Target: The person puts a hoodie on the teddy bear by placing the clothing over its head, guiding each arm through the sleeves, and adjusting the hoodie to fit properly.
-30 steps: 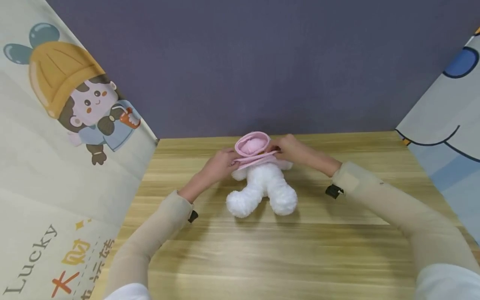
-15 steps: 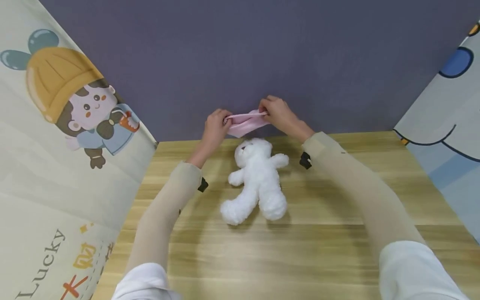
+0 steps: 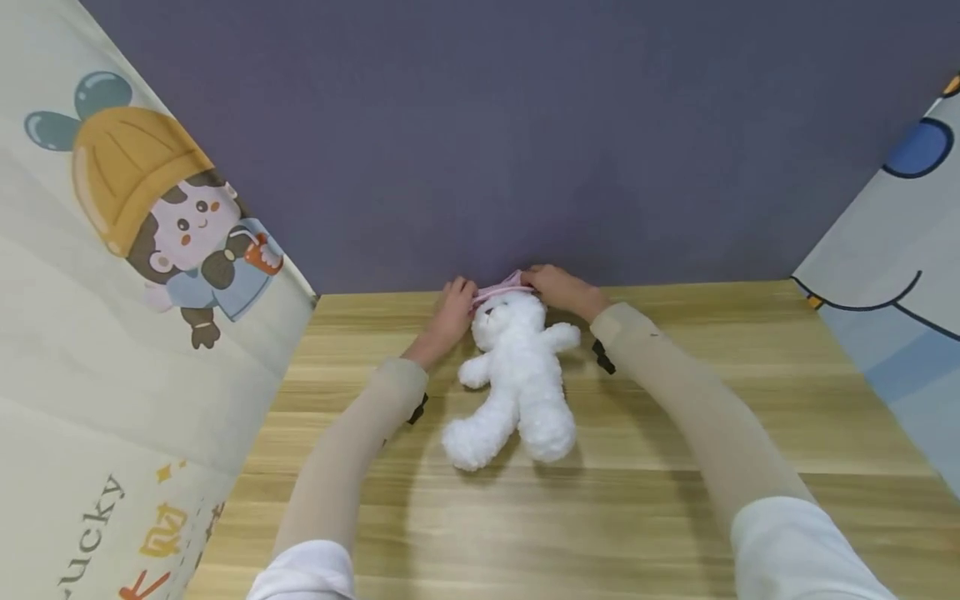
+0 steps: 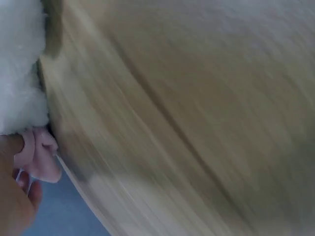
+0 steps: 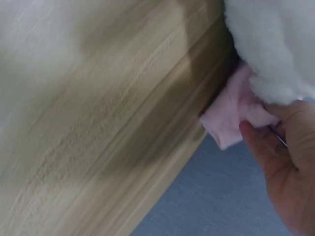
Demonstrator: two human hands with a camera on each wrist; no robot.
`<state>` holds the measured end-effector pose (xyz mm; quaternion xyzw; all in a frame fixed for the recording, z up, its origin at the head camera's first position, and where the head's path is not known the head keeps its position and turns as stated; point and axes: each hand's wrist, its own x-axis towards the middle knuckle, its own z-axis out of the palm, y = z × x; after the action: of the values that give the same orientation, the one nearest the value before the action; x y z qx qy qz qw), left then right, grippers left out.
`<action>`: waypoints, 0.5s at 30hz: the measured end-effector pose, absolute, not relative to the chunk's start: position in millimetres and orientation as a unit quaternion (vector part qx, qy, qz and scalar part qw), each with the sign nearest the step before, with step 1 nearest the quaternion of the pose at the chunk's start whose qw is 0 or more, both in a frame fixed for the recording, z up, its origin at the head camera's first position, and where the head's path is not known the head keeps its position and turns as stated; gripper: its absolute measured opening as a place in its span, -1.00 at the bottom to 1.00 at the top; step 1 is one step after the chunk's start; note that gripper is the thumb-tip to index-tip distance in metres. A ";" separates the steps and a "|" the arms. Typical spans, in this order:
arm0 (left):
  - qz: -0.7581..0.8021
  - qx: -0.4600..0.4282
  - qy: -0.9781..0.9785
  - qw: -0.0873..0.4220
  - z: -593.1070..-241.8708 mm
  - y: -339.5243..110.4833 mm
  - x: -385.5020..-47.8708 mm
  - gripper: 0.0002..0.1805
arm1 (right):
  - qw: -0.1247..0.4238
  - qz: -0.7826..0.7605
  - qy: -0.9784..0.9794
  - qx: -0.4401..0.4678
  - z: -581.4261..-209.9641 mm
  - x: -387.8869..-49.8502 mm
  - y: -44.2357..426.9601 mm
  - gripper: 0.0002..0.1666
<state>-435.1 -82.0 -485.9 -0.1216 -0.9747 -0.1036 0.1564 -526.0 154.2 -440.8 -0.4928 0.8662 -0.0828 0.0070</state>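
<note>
A white plush bear [image 3: 521, 358] lies on its back on the wooden table, head toward the far edge and legs toward me. At the top of its head is a pink doll garment [image 3: 504, 288], bunched so that its shape is mostly hidden. My left hand [image 3: 453, 308] pinches the garment's left side, close to the bear's face. On the other side my right hand [image 3: 558, 289] pinches its right edge between thumb and fingers. In the right wrist view the pink cloth [image 5: 236, 110] hangs folded beside the white fur [image 5: 275, 44], partly past the table's edge.
The wooden table [image 3: 660, 467] ends at a dark grey-blue wall panel [image 3: 570, 133] just behind the hands. A printed cartoon curtain [image 3: 97, 350] flanks the left side, and another printed sheet [image 3: 885, 275] flanks the right.
The pink garment first covered the bear's upper body, then was lifted off above its head in both hands. Now both hands have lowered it onto the top of the head.
</note>
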 end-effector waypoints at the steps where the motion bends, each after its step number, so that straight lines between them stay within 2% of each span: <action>1: -0.082 -0.114 -0.977 0.160 -487.2 -81.2 -434.3 -0.76 | 0.010 -0.090 0.868 -0.487 -441.4 -525.8 155.9 -0.83; 4: 0.000 -0.094 -0.984 0.153 -489.1 -80.8 -434.4 -0.74 | 0.000 -0.092 0.866 -0.492 -441.2 -525.3 155.5 -0.89; 7: 0.023 -0.094 -0.989 0.110 -491.1 -80.1 -437.6 -0.70 | -0.007 -0.060 0.871 -0.487 -442.2 -523.6 149.3 -0.83; 11: -0.041 -0.104 -0.993 0.045 -493.1 -77.1 -439.2 -0.63 | -0.018 -0.042 0.883 -0.467 -445.4 -520.5 148.5 -0.78; 15: -0.155 -0.125 -0.980 0.014 -485.0 -78.8 -432.1 -0.65 | 0.009 -0.102 0.868 -0.486 -439.1 -521.2 162.9 -0.84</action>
<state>-432.1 -78.8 -485.0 -0.1255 -0.9798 -0.1553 0.0142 -521.2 162.9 -439.1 -0.4863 0.8678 -0.1021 0.0088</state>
